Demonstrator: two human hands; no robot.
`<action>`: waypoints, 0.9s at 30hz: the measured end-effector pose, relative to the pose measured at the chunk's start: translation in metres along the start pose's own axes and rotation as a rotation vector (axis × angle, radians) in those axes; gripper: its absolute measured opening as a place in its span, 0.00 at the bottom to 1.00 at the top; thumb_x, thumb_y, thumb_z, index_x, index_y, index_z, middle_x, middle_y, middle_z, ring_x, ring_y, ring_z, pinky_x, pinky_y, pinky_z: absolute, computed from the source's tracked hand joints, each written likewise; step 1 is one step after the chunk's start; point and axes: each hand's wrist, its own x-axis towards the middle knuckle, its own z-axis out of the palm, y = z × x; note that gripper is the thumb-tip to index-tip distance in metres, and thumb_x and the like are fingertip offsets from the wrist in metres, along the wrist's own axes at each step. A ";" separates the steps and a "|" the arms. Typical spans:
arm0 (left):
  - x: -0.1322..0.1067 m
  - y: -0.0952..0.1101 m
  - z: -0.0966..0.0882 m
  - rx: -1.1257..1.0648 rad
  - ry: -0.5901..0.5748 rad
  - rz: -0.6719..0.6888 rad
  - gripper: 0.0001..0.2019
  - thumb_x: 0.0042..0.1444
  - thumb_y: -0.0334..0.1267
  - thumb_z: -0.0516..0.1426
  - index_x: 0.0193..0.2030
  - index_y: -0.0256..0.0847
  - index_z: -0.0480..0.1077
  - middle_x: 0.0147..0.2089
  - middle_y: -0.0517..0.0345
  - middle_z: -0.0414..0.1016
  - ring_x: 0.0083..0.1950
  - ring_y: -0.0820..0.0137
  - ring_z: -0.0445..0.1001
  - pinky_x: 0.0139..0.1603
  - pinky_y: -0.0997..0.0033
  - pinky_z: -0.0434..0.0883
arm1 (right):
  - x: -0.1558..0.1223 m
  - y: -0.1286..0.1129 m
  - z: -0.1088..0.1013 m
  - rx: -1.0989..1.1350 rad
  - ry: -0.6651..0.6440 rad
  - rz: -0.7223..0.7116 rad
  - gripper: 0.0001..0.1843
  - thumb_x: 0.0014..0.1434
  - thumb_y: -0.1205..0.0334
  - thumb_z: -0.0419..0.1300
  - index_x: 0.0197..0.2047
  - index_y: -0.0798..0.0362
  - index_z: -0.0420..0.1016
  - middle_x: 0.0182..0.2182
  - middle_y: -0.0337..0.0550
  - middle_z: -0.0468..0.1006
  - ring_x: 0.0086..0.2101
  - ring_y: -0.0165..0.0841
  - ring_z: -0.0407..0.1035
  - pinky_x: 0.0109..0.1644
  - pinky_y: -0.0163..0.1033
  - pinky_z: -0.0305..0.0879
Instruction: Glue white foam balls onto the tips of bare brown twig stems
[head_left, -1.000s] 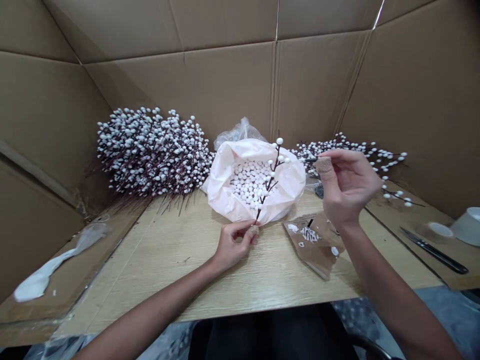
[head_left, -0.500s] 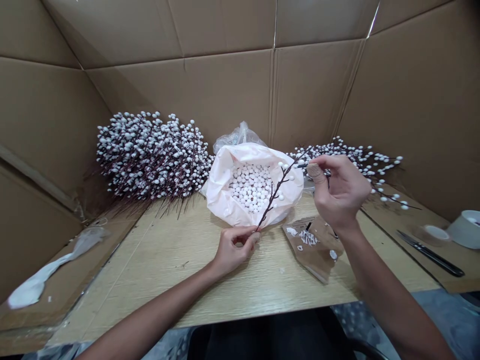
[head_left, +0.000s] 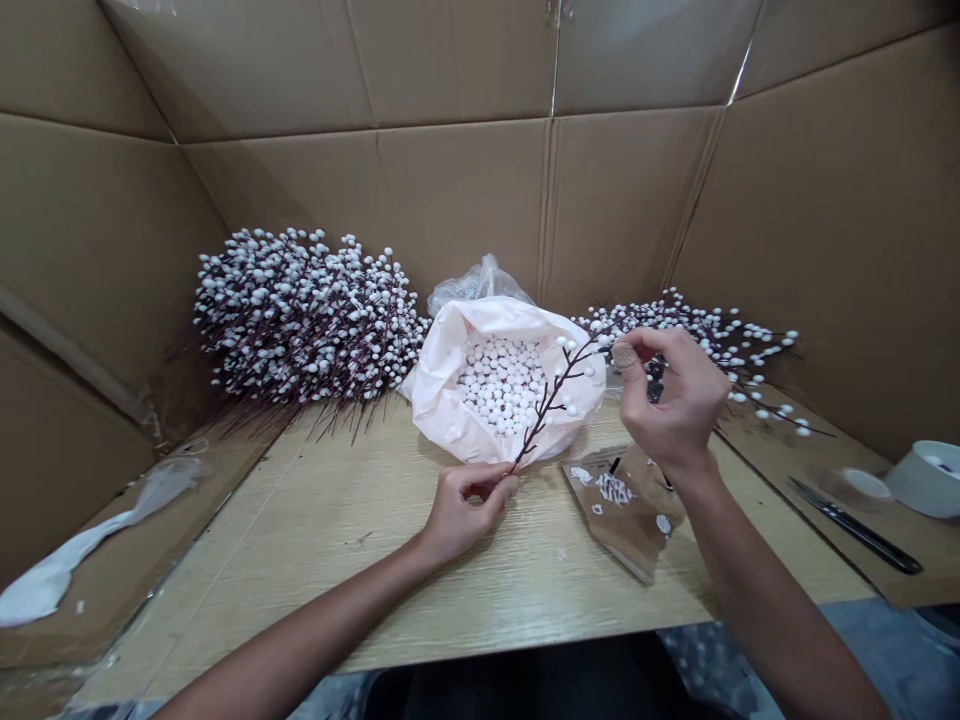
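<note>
White-berry twig [head_left: 551,400] slants up over the wooden table [head_left: 375,560], its bottom end pinched in the left hand [head_left: 469,505]. Just to the right lies a brown cardboard scrap [head_left: 626,535] with white blobs on it. Near the twig's top, the right hand [head_left: 671,390] pinches a small dark stick [head_left: 606,349]. Behind the twig sits a pale pink bag [head_left: 442,400] of little white balls [head_left: 501,385]. Farther back are a big berry bunch [head_left: 307,310] and a smaller berry bunch [head_left: 690,325].

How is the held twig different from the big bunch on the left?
The twig is single; the bunch is thick and bushy. The twig has some bare tips; the bunch is crowded with white balls. The left hand holds the twig; the bunch is untouched. Both carry white balls.
</note>
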 end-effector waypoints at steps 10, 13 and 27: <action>0.000 0.000 0.000 -0.004 0.017 0.007 0.12 0.52 0.37 0.60 0.37 0.30 0.81 0.33 0.44 0.82 0.25 0.68 0.78 0.23 0.76 0.72 | -0.002 0.003 0.002 0.073 0.062 0.058 0.05 0.55 0.72 0.59 0.34 0.53 0.71 0.26 0.39 0.71 0.27 0.30 0.65 0.31 0.37 0.63; 0.000 0.000 0.000 0.008 0.022 0.009 0.11 0.52 0.36 0.61 0.37 0.31 0.81 0.33 0.45 0.82 0.25 0.68 0.78 0.23 0.76 0.72 | -0.003 0.004 0.003 0.073 0.032 0.052 0.05 0.55 0.71 0.59 0.34 0.52 0.71 0.26 0.39 0.72 0.27 0.31 0.65 0.31 0.37 0.63; 0.000 0.000 0.000 -0.006 0.016 0.001 0.12 0.52 0.36 0.61 0.38 0.29 0.80 0.33 0.44 0.82 0.25 0.68 0.78 0.23 0.76 0.72 | -0.005 0.006 0.003 0.094 0.042 0.091 0.04 0.57 0.69 0.59 0.34 0.52 0.71 0.26 0.39 0.72 0.27 0.31 0.66 0.31 0.38 0.63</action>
